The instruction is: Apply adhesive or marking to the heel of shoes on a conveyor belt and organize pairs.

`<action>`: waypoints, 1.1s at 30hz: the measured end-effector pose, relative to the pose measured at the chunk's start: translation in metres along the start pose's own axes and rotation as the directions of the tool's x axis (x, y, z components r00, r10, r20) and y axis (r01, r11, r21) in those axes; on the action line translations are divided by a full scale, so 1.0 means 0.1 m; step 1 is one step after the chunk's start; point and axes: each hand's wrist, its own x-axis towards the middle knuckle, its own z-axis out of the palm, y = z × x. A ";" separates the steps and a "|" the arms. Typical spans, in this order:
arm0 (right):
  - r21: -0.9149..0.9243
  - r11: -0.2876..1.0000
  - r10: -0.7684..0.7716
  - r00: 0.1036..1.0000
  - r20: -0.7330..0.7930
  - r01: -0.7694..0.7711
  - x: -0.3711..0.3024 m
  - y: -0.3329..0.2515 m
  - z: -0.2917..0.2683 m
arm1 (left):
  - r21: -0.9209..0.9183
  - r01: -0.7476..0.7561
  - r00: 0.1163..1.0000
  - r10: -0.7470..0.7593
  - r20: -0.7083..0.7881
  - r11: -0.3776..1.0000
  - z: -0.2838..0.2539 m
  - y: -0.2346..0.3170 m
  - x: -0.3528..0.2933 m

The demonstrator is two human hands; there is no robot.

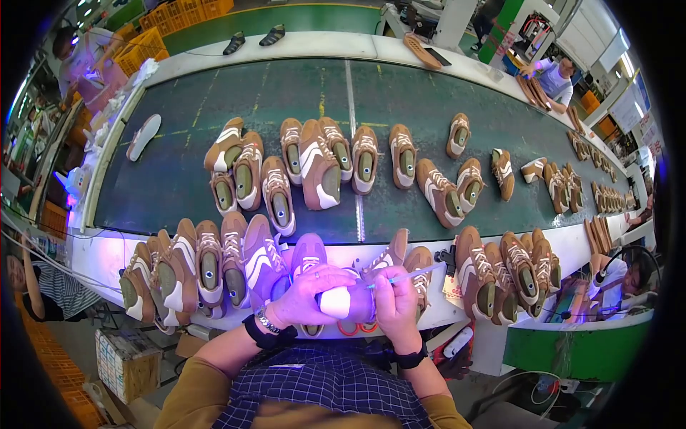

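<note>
Close in front of me, my left hand [304, 294] is wrapped round a sneaker [336, 303], whose pale end faces me under violet light. My right hand [397, 300] is beside the same shoe, its fingers closed on a thin pale pen-like tool [423, 271]. One end of this tool points up to the right; the other reaches toward the shoe, and whether it touches cannot be made out. Just beyond my hands stands another brown sneaker [309, 248]. Red loops [348, 329], perhaps scissor handles, show under the held shoe.
Brown sneakers with white stripes line the white ledge, a left group [179, 268] and a right group [500, 275]. More sneakers [318, 168] stand on the green conveyor belt [279, 93]. A white insole-like piece [144, 137] lies far left. Co-workers [556, 79] sit along the line.
</note>
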 end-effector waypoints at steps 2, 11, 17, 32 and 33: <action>-0.009 1.000 -0.024 1.000 -0.006 0.024 0.00 0.03 -0.01 | -0.003 -0.005 1.000 0.005 -0.007 1.000 0.01 -0.01 0.02; -0.022 0.996 -0.091 0.996 0.012 0.092 -0.01 0.08 -0.07 | -0.009 -0.002 0.999 0.002 -0.032 1.000 0.02 -0.04 0.06; -0.034 0.993 -0.112 0.994 -0.015 0.111 0.03 0.08 -0.05 | -0.023 0.010 0.999 -0.011 -0.049 1.000 0.01 -0.04 0.09; 0.011 0.986 -0.169 0.985 -0.032 0.169 0.04 0.12 -0.08 | -0.044 0.030 0.997 -0.033 -0.072 0.999 0.02 -0.04 0.18; 0.023 0.987 -0.159 0.987 -0.038 0.160 0.04 0.10 -0.07 | -0.051 0.032 0.997 -0.036 -0.071 0.998 0.02 -0.04 0.19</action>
